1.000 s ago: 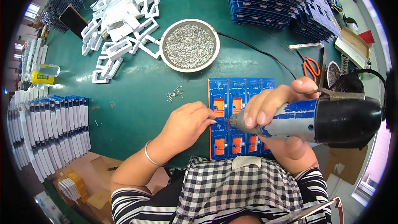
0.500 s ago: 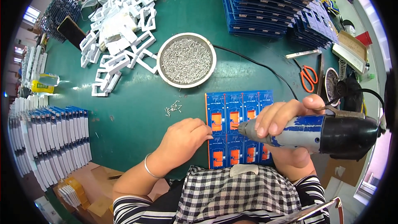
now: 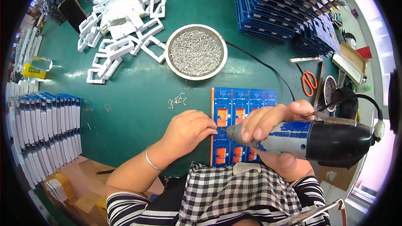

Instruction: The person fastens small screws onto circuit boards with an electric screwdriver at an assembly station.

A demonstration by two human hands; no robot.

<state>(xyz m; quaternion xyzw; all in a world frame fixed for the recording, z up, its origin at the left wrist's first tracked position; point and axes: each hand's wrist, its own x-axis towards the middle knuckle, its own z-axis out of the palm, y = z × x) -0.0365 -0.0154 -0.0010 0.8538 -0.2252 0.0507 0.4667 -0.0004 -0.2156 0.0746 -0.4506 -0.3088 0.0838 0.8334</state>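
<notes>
A blue circuit board panel with orange patches lies on the green table in front of me. My right hand grips a blue and black electric screwdriver, its tip pointing left at the panel's left part. My left hand rests at the panel's left edge, fingertips pinched right at the screwdriver tip; whether a screw is between them is hidden. A small scatter of loose screws lies just above my left hand.
A round metal bowl of screws sits behind the panel. White plastic frames are heaped at the back left, blue boards stacked back right. Rows of white and blue parts line the left. Orange scissors lie right.
The view has shifted slightly. My left fingers and the screwdriver tip stay together at the panel's left edge; the screwdriver sits a little lower and farther right.
</notes>
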